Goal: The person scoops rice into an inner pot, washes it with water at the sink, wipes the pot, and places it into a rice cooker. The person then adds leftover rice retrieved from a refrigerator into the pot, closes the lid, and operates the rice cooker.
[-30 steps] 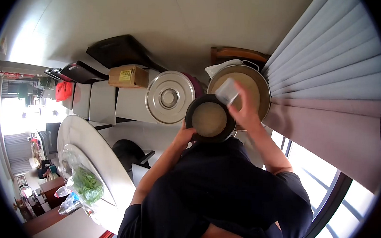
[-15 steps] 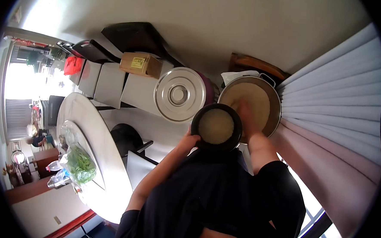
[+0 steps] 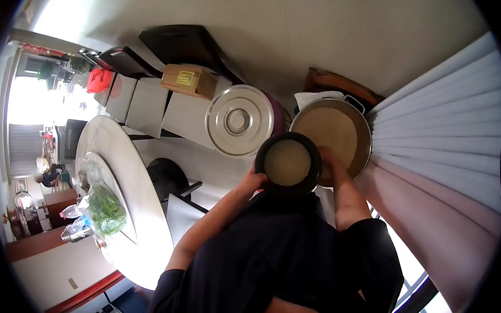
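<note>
A round black pot (image 3: 259, 172), with pale, rice-like contents (image 3: 287, 162) inside, is held in front of my body. My left hand (image 3: 254, 180) is closed around its left side, the thumb at the rim. At the pot's right edge is my right hand (image 3: 327, 159), closed against its side, the fingers partly hidden. Just beyond stands a big steel pot (image 3: 366, 145), holding a broad, smooth layer of similar pale grain (image 3: 331, 129). Its looped handle (image 3: 354, 103) shows at the far side. My right forearm crosses its near rim.
Left of the steel pot, a round metal lid (image 3: 218, 123) covers a purple container (image 3: 277, 119). A cardboard box (image 3: 189, 81) lies on pale chair seats. The round table (image 3: 150, 230) carries bagged green vegetables (image 3: 106, 208). A pleated curtain (image 3: 440, 110) hangs at right. A person (image 3: 51, 178) is far off.
My right hand has come out of the grain in the steel pot, back to the black pot's right side. The black pot has stayed in my left hand, nearly in place.
</note>
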A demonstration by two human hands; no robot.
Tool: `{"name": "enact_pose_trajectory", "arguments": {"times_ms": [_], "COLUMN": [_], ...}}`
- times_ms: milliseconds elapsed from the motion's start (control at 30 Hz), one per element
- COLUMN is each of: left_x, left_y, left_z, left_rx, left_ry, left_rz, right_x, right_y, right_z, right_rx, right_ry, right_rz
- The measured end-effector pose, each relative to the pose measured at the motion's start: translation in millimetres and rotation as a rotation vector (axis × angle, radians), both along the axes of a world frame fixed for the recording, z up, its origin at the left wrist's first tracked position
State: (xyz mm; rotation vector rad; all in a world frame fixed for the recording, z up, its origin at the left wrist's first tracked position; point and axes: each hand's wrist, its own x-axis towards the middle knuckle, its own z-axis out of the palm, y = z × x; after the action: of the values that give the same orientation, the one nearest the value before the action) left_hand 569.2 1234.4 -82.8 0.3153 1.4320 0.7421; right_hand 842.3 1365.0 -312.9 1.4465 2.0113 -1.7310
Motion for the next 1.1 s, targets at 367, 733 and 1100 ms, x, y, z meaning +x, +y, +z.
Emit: {"name": "enact_pose_trajectory", "arguments": {"times_ms": [367,733,1100], "left_x": [-8,-2,-4], "left_y": [-3,4,4], "left_z": [-16,-9,-10], "left_rx": [0.026,0.138,0.138], "left_ry": [-0.036,-0.144,-0.183], "left_rz": [-0.036,0.003,-0.001], "right_x": [51,27,-34], "right_y": [-14,-31,-72], "right_z": [60,233,281], "right_rx": [-0.476,-0.230,0.497], "right_ry": [0.867,1.017,0.476], "right_rz": [-0.971,-1.029,-0.579]}}
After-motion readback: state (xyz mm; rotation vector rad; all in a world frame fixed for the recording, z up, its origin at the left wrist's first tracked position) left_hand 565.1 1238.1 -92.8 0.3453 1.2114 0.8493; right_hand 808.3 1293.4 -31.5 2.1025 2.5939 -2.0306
